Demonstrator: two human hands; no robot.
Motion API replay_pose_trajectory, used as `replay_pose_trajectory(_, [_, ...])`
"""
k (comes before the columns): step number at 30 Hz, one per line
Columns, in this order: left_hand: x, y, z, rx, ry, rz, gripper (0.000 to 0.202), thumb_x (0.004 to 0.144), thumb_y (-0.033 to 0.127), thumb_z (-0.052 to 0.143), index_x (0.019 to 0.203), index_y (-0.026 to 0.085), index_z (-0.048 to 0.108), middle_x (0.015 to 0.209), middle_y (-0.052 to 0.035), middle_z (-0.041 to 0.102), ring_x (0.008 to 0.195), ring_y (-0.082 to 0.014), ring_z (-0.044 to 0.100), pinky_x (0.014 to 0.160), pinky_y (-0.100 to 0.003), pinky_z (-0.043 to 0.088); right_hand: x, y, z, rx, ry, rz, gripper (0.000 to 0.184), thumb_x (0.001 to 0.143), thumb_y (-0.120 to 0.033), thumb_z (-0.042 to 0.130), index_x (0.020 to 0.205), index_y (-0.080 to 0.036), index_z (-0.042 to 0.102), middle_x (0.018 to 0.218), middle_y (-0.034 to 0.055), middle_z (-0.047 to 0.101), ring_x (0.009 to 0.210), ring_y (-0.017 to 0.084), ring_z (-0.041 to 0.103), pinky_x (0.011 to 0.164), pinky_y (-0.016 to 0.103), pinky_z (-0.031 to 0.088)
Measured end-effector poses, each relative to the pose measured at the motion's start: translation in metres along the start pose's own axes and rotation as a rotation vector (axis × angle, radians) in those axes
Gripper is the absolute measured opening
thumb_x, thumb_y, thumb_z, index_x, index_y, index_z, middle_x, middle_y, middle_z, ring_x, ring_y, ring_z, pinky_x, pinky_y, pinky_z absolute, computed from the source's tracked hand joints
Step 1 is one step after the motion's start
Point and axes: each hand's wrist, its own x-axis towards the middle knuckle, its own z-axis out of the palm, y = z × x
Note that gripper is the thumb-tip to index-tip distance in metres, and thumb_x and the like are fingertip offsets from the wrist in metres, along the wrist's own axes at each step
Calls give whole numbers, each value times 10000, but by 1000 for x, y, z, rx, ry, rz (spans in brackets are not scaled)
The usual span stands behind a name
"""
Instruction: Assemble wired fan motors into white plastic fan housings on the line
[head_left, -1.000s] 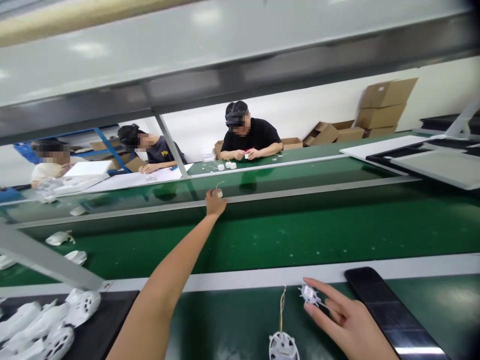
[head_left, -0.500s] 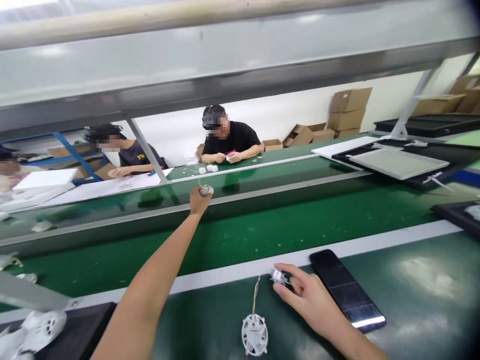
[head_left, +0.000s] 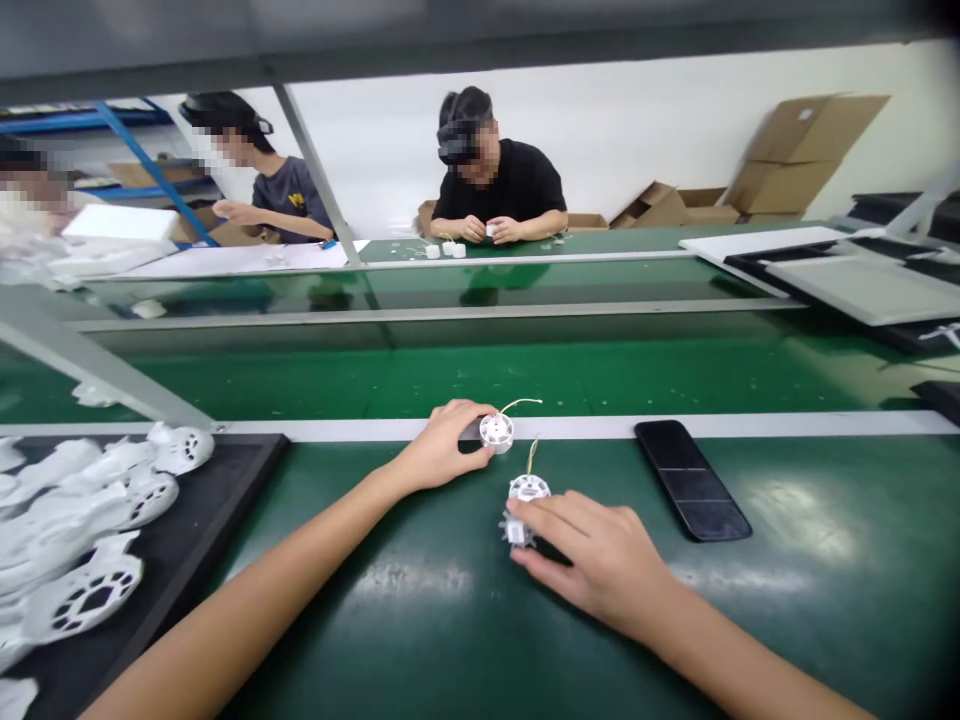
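Left hand [head_left: 442, 450]: grip closed on round motor [head_left: 496, 432], left of phone [head_left: 691, 478] | Right hand [head_left: 600, 560]: grip pinching impeller [head_left: 516, 528], left of phone, nearer the person | motor just beyond impeller, apart, on table [head_left: 420, 600].

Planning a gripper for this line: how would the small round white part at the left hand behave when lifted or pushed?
The round white part looks small and moulded, so probably light and stiff. Its thin wire curls loosely: likely floppy, apt to snag. Flat on the green bench, it probably slides, not rolls.
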Motion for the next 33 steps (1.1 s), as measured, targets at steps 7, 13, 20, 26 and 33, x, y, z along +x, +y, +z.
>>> replay_pose_trajectory(7, [-26, 8, -5, 11, -125, 99, 581, 848, 261, 747, 1404, 341, 599, 1442, -39, 626, 1425, -318, 461, 1258, -521, 165, 1, 29, -19, -86, 147, 166, 357, 1045, -377, 626, 1365, -219, 634, 1149, 59, 780, 947, 231, 735, 796, 341, 555])
replay_pose_trajectory(13, [-48, 36, 15, -1, -54, 27, 1194, 754, 570, 885, 1660, 294, 157, 1576, -119, 469, 1472, -357, 395, 1292, -592, 53, -5, 25, -17, -10, 273, 73, 366, 1046, -376, 628, 1373, -213, 598, 1075, 52, 794, 763, 170, 734, 668, 297, 529])
replay_pose_trajectory(20, [-74, 66, 40, -180, -17, -61, 964, 910, 254, 760, 1635, 349, 131, 1362, -63, 604, 1257, -289, 556, 1138, -515, 395, -6, -3, 1, 146, 117, 64, 352, 1101, -441, 490, 1414, -278, 499, 1161, 32, 779, 623, 127, 691, 596, 297, 491])
replay_pose_trajectory(26, [-91, 76, 34, -251, -201, -56, 1160, 840, 382, 874, 1667, 344, 61, 1403, -99, 588, 1280, -340, 510, 1092, -519, 451, -10, -3, 12, 304, -25, 291, 416, 1098, -345, 469, 1505, -270, 415, 886, -10, 756, 572, 158, 669, 592, 293, 531])
replay_pose_trajectory(33, [-89, 69, 32, -352, -269, -8, 1192, 851, 288, 878, 1660, 433, 16, 1389, -59, 606, 1341, -329, 496, 1114, -512, 444, -7, -2, 17, 337, -167, 472, 450, 1060, -306, 442, 1507, -276, 394, 874, -1, 760, 681, 219, 739, 621, 323, 538])
